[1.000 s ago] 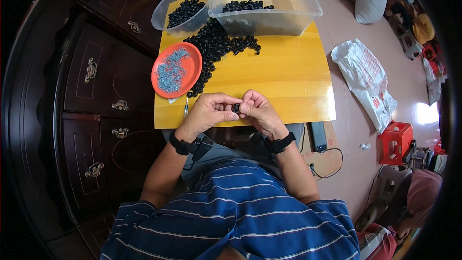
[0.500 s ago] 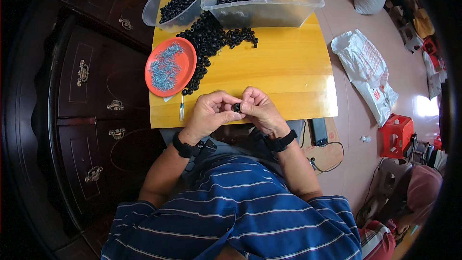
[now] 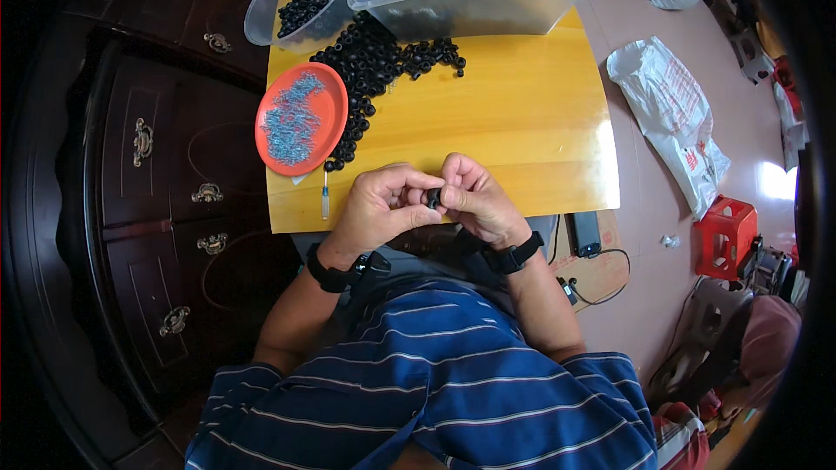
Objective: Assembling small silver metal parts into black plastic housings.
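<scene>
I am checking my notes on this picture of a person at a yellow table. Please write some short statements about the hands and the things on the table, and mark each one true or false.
1. Both hands, the left hand and the right hand, pinch one small black ring between them. True.
2. The orange dish holds black rings. False: it holds small bluish metal parts.
3. A loose pile of black rings lies on the yellow table beside the orange dish. True.
4. The large clear box is empty. False: black rings lie inside it.
5. Each wrist bears a black band. True.
</scene>
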Available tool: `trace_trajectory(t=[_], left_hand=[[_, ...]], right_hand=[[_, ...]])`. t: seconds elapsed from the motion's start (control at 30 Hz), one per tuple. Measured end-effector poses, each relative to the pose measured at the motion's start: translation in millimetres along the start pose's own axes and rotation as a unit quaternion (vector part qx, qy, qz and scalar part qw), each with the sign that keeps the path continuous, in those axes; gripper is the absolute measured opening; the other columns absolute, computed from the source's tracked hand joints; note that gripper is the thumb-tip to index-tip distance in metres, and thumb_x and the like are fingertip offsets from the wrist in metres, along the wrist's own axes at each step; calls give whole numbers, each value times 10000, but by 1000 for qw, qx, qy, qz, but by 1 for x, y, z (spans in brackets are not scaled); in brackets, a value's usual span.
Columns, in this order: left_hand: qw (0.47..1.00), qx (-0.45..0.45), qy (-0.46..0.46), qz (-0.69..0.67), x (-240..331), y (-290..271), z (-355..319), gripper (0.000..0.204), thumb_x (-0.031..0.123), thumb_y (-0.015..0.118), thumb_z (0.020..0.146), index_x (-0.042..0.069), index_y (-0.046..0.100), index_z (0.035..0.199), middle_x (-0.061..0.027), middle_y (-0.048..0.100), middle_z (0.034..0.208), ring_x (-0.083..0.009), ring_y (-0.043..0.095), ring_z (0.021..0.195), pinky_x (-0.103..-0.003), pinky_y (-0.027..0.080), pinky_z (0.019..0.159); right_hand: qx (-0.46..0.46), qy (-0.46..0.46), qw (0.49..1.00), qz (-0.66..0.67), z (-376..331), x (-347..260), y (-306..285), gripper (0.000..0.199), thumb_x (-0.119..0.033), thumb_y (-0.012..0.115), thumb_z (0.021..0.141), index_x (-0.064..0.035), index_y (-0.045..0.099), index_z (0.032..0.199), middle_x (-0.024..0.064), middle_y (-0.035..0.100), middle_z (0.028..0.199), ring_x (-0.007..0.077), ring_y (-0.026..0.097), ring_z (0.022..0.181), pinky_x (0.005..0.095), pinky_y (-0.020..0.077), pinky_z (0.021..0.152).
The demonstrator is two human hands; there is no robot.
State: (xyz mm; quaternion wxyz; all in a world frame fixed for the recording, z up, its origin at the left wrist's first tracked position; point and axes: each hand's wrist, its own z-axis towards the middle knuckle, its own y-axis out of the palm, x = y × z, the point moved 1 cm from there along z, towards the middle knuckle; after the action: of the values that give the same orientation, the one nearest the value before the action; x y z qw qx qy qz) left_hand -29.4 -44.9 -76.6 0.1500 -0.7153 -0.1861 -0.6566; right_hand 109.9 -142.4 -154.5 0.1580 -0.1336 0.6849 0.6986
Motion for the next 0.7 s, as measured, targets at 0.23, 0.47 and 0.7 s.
trace_trajectory(t=[0.23, 0.47, 0.7], left_hand=[[1000, -12, -26, -11, 2, -3, 3, 310, -86, 719, 800, -28, 652, 1097, 19, 571, 820, -50, 593, 758, -189, 521, 707], [996, 22, -55, -68, -5, 2, 1, 268, -91, 708, 809, -28, 648, 1062, 29, 553, 814, -39, 562, 741, -181, 501, 698], [999, 25, -10, 24, -9, -1, 0, 242, -64, 728, 809, -2, 656, 1032, 67, 490, 787, -3, 433, 690, -164, 401, 629]], right_hand=[[4, 7, 1000, 20, 0, -3, 4, 152, -98, 702, 893, -73, 554, 913, 54, 672, 872, 117, 654, 762, 237, 532, 729], [2, 2, 1000, 15, 1, -1, 3, 157, -102, 709, 889, -76, 556, 911, 41, 667, 851, 110, 647, 773, 234, 524, 736], [21, -4, 999, -23, 2, 1, 2, 159, -97, 714, 886, -85, 557, 904, 8, 654, 833, 82, 622, 760, 210, 496, 710]])
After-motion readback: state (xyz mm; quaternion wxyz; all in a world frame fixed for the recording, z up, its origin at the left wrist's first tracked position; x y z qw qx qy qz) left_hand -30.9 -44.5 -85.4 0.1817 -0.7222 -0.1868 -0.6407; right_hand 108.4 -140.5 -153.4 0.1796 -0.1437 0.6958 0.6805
